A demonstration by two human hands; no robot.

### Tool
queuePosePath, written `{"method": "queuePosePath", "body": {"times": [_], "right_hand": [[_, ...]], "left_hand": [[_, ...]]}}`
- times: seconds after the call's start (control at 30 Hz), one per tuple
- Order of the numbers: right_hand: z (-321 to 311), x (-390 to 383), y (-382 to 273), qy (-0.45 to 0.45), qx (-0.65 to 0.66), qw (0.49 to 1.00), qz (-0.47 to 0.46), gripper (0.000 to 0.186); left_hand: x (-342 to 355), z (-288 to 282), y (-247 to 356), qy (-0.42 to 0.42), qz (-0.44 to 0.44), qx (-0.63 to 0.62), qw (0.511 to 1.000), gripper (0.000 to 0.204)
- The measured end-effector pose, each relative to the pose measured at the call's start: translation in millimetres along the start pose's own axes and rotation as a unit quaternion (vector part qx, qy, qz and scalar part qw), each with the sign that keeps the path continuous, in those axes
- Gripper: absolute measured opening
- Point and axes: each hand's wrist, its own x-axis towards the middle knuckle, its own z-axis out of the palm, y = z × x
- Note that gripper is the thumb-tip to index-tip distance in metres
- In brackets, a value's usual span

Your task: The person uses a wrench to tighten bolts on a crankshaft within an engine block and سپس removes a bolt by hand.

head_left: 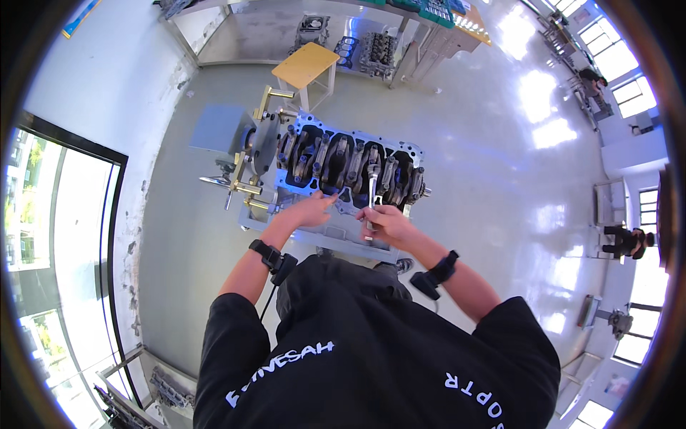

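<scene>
In front of me an engine block [340,136] is mounted with its crankshaft [336,161] and bearing caps facing up. My right hand [388,224] is closed around the handle of a silver ratchet wrench [372,189]. The wrench's head reaches over the bearing caps right of the block's middle; whether it sits on a bolt is too small to tell. My left hand [310,210] rests at the block's near edge, its index finger stretched toward the edge and no tool visible in it. The other fingers of that hand are partly hidden.
The block hangs on an engine stand with a grey gearbox housing [217,129] and brass-coloured arms at the left. Beyond it stands a yellow-topped stool [306,64]. A bench with a cylinder head [379,53] below is at the back. Other people [627,242] are far right.
</scene>
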Motion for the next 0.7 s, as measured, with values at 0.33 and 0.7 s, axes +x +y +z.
{"method": "queuePosePath", "body": {"times": [0.33, 0.7], "right_hand": [[-94.6, 3.2, -138.2, 0.039, -0.788, 0.614, 0.017, 0.022], [-69.4, 48.5, -180.6, -0.029, -0.915, 0.403, 0.012, 0.022]], "left_hand": [[-4.0, 1.4, 8.2, 0.020, -0.006, 0.024, 0.999, 0.068], [-4.1, 7.1, 4.7, 0.035, -0.023, 0.027, 0.999, 0.065]]}}
